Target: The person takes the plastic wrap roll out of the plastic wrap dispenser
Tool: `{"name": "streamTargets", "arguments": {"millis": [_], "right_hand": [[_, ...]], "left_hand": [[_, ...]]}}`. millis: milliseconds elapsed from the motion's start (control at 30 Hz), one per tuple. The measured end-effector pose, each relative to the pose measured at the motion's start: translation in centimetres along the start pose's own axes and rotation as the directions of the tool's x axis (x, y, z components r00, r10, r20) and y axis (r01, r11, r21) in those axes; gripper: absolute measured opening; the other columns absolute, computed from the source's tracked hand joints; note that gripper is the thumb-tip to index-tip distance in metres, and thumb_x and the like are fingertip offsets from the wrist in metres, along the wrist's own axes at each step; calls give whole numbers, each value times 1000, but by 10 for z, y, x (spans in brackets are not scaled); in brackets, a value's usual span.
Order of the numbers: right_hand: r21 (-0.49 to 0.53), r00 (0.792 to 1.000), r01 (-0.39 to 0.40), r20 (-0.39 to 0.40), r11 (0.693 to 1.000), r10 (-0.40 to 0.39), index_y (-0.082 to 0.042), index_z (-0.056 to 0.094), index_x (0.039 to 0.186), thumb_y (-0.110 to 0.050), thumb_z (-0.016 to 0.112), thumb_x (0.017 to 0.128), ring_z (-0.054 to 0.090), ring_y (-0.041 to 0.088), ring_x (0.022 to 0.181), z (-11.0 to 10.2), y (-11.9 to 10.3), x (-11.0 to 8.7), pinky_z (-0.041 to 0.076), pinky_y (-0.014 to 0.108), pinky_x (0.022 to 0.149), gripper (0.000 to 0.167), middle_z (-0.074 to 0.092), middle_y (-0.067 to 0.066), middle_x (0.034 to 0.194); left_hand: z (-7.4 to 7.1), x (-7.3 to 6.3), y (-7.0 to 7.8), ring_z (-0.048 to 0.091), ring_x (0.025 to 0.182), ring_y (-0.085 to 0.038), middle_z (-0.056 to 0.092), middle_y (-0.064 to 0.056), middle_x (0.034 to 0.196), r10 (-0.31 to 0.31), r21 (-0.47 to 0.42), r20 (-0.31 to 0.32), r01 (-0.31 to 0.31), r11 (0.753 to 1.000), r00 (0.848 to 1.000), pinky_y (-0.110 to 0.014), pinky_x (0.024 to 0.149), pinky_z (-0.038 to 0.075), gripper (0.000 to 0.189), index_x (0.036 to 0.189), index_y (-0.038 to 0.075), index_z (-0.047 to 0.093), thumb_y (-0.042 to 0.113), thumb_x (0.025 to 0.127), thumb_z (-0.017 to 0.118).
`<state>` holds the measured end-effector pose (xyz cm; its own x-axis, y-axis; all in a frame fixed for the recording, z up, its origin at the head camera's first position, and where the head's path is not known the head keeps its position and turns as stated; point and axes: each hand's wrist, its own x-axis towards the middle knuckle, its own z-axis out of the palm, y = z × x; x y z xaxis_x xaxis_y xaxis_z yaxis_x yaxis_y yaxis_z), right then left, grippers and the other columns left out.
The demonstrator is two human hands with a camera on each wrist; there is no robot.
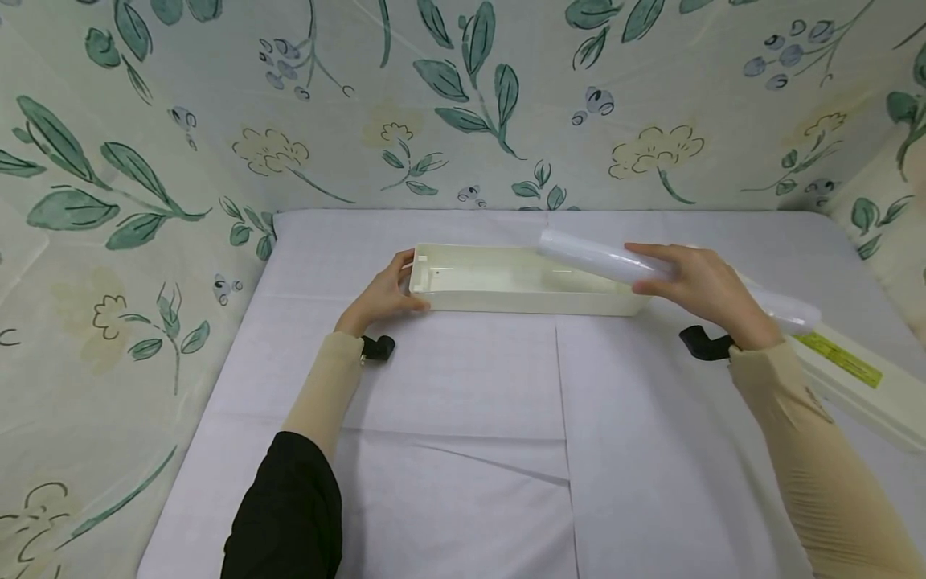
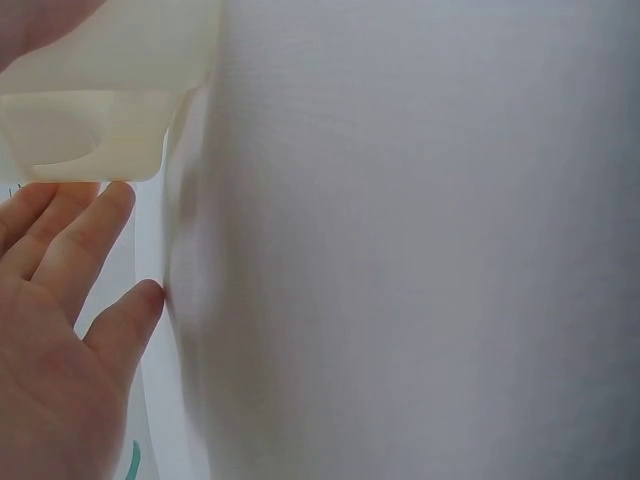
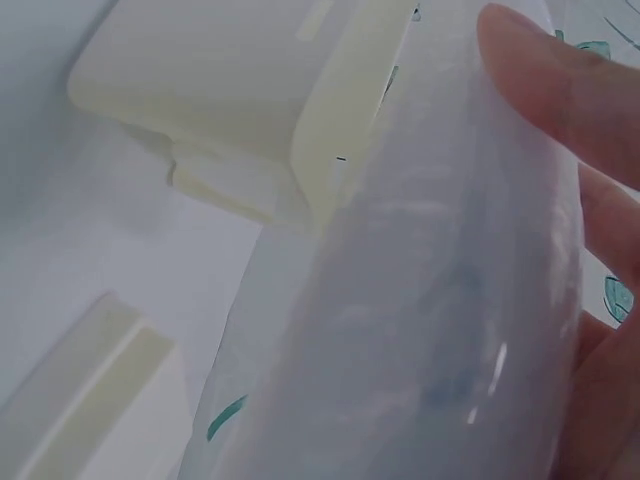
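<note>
Fingers of my right hand (image 1: 712, 293) curl around a clear plastic-film roll (image 1: 615, 261) above the long cream plastic tray's (image 1: 506, 301) right end; my left hand (image 1: 379, 297), fingers straight, steadies its left end on the white-clothed surface (image 1: 463, 418).

Two hands: one left (image 1: 381, 296), one right (image 1: 705, 289). One open cream tray (image 1: 506, 299) at the far middle. One clear roll (image 1: 673, 277) to the right. One cream lid (image 1: 861, 384) at the right edge. Two black wrist mounts, left (image 1: 378, 348) and right (image 1: 703, 343).
</note>
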<state>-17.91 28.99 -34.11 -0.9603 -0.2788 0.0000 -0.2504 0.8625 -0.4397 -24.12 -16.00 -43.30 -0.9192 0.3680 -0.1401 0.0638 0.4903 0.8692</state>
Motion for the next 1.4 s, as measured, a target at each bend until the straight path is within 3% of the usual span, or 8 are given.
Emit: {"name": "streamTargets", "arguments": {"millis": [533,800,1033,1267,1400], "right_hand": [[-8,999,-13,-31,1000,12,-14,49,141,-41,72,84,45,46,118,-3,10,-14,37,63,88,67,44,28,139],[-7,999,-24,-48,1000,24,-13,50,140,-34,74,84,49,43,108,-5,18,-19,39,58,82,65,44,29,137],[-16,997,-15,-72,1000,14,-13,52,139,-32,76,83,49,42,105,-6,23,-25,38,58,81,64,47,27,137],[-15,997,-41,-66,999,40,-14,50,140,-37,74,84,46,46,113,-9,29,-31,38,60,80,65,42,27,141],[-9,995,-76,-63,997,75,-15,49,142,-42,72,84,47,45,106,-10,32,-36,39,58,76,68,42,28,140]], "left_hand": [[-1,0,-3,22,142,-20,21,-7,156,1,-17,11,-1,1000,1000,-47,113,12,103,152,14,17,10,72,82],[0,0,-2,22,142,-21,20,-8,156,11,-18,13,-11,1000,1000,-48,113,12,103,152,13,16,11,73,82],[-4,-20,36,19,142,-28,17,-15,156,-16,-16,39,17,1000,999,-50,113,11,99,151,4,14,2,76,78],[-3,-22,37,20,142,-27,18,-15,156,-17,-17,38,17,1000,999,-50,113,11,98,151,4,15,3,76,78],[-3,-21,37,20,142,-28,17,-16,156,-15,-23,38,16,1000,999,-51,113,11,98,151,3,14,1,76,77]]}}
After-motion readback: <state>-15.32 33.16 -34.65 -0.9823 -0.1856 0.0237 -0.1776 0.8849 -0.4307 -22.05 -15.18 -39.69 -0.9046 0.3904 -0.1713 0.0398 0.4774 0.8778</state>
